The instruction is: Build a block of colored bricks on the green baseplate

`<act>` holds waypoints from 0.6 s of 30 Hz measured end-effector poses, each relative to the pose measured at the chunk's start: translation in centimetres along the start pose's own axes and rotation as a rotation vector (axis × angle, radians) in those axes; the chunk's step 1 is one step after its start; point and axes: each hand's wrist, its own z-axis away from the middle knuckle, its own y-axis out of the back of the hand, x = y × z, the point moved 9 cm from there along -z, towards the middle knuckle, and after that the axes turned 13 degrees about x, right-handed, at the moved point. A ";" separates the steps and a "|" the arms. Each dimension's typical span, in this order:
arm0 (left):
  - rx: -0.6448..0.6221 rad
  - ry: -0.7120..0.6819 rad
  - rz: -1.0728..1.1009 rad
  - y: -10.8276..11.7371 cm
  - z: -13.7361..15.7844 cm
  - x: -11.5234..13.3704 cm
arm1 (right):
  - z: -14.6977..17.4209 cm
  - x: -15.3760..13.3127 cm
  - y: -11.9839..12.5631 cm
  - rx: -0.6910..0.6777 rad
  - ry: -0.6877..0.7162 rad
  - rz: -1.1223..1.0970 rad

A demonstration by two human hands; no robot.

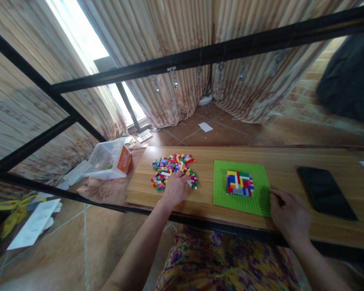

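A pile of small coloured bricks (173, 167) lies on the wooden table (291, 161). My left hand (176, 188) rests on the near side of that pile, fingers down among the bricks; whether it grips one is hidden. To the right lies a green baseplate (221, 190) with a square patch of red, yellow, blue and white bricks (239, 183) built on it. My right hand (289, 216) lies on the table at the plate's near right corner, fingers touching its edge, holding nothing that I can see.
A black phone (326, 192) lies flat on the table to the right. A clear plastic box with an orange label (111, 159) stands off the table's left end. Black frame bars (200, 54) cross overhead. Papers and yellow scissors (9, 206) lie on the tiled floor.
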 end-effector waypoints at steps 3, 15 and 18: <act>-0.009 -0.010 -0.075 -0.3 -0.4 -0.1 | 0.0 0.0 0.1 0.005 -0.006 -0.017; -0.094 -0.015 -0.149 -0.7 -0.4 0.1 | 0.0 -0.1 0.1 -0.001 -0.013 -0.002; -0.086 0.067 -0.118 -0.3 0.0 -0.2 | 0.0 -0.1 0.1 -0.007 -0.011 -0.003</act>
